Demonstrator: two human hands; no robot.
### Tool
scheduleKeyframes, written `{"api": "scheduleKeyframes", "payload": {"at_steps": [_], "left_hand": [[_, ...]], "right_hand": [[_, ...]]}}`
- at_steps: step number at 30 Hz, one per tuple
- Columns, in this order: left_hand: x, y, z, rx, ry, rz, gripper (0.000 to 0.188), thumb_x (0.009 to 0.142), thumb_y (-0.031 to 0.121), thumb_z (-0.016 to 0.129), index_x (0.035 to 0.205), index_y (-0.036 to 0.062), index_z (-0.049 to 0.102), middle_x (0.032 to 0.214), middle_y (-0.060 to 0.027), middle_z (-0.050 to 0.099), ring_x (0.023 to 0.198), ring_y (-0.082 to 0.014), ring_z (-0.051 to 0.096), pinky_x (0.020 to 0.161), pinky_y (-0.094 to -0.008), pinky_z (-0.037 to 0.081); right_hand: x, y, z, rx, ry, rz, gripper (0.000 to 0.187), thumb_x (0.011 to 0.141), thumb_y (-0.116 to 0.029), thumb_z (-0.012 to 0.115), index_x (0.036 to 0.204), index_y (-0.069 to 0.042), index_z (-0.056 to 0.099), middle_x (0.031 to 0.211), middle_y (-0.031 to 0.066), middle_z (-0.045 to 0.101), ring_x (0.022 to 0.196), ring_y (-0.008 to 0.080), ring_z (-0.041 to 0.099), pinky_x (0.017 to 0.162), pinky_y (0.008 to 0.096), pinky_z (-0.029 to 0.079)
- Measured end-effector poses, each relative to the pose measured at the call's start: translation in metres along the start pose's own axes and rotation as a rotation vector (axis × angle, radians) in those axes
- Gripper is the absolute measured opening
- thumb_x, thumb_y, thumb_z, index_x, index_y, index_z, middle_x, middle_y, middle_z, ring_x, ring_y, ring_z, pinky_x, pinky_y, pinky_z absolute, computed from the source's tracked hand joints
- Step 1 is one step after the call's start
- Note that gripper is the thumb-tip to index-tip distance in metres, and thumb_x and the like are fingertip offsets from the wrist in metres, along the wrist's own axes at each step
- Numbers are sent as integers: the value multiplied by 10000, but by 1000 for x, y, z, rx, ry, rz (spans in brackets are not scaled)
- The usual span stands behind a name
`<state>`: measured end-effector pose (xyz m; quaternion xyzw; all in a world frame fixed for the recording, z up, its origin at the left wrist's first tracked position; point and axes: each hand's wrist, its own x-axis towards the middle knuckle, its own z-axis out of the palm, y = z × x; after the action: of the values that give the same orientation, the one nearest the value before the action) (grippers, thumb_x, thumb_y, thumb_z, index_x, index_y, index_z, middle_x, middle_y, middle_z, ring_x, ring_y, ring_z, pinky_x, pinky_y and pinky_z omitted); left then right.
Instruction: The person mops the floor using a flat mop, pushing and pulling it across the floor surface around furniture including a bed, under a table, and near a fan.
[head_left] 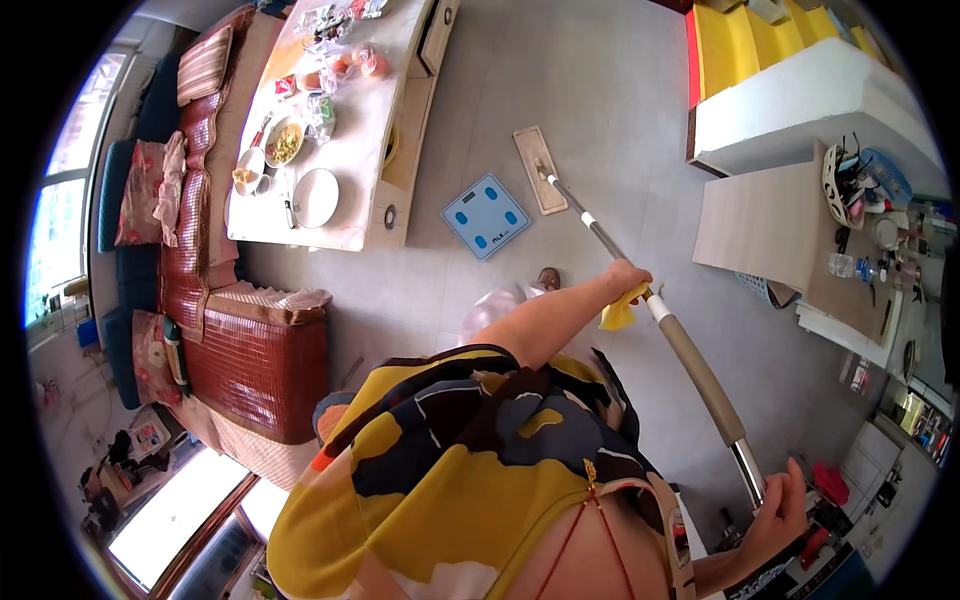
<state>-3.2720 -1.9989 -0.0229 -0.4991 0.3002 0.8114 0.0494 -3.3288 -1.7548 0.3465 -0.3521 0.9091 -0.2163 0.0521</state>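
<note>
A flat mop (690, 370) slants across the floor, its rectangular beige head (530, 180) lying flat beyond my feet. My left hand (626, 277) is closed around the middle of the pole. A yellow cloth (620, 314) hangs from that same hand, bunched against the pole. At the pole's upper metal end, near my right side, my right hand (780, 510) holds on with its fingers loosely curled, some raised off the pole. Just left of the mop head, a light blue bathroom scale (486, 217) sits on the grey tiles.
A long table (350, 215) with plates, food and bags stands at the far left, beside a red-brown sofa (255, 365). A wooden cabinet (760, 215) loaded with small items is on the right. Yellow steps (735, 50) rise at the far right.
</note>
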Motion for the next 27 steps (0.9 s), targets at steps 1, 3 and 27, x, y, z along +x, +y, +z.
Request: {"api": "scheduleKeyframes", "payload": {"at_steps": [1, 3, 27], "left_hand": [[4, 4, 3, 20, -7, 15, 248, 735, 152, 627, 748, -91, 577, 688, -170, 592, 504, -239, 573, 419, -318, 484], [7, 13, 8, 31, -7, 33, 259, 739, 166, 624, 741, -90, 581, 676, -165, 589, 490, -231, 564, 408, -315, 471], [3, 49, 16, -19, 48, 139, 269, 731, 200, 616, 721, -68, 589, 661, -133, 589, 476, -213, 550, 412, -326, 439]], "right_hand": [[12, 2, -3, 0, -32, -10, 230, 841, -33, 474, 1036, 51, 563, 653, 21, 531, 509, 54, 446, 415, 187, 348], [31, 8, -10, 9, -62, -12, 242, 832, -8, 471, 1051, 38, 563, 661, 16, 529, 499, 48, 443, 412, 183, 344], [103, 12, -34, 119, -273, -70, 343, 790, 7, 499, 1130, -9, 546, 788, 21, 559, 540, 34, 431, 430, 167, 322]]}}
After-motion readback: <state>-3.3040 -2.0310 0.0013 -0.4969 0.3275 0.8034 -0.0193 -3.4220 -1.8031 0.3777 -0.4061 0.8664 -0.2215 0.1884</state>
